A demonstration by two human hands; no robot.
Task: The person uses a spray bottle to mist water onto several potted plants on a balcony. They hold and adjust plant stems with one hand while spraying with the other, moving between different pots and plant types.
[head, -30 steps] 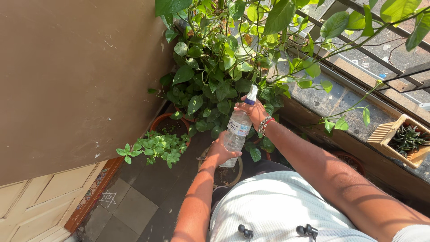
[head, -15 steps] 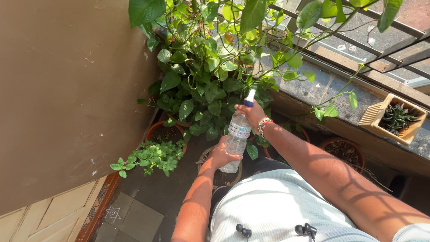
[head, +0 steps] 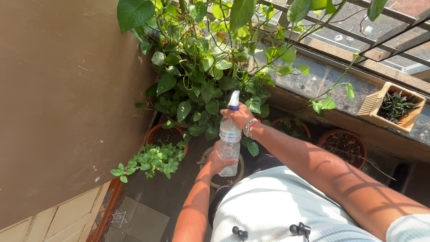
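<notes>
Bottle (head: pixel 230 145) held over pots
Left hand (head: pixel 218 160) clamped its base, right hand (head: pixel 239 115) its neck; clay pot (head: pixel 166 134) held small herbs, another (head: pixel 342 147) dry soil.

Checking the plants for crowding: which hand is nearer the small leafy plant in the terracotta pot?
Left. The left hand grips the bottle low, right of the plant; the right hand is higher, farther away.

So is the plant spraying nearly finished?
Hard to tell: no wet leaves or soil show. In hand: the spray bottle, left hand at its base, right hand at the nozzle, aimed toward the leafy vine. The clay pots look dry.
</notes>
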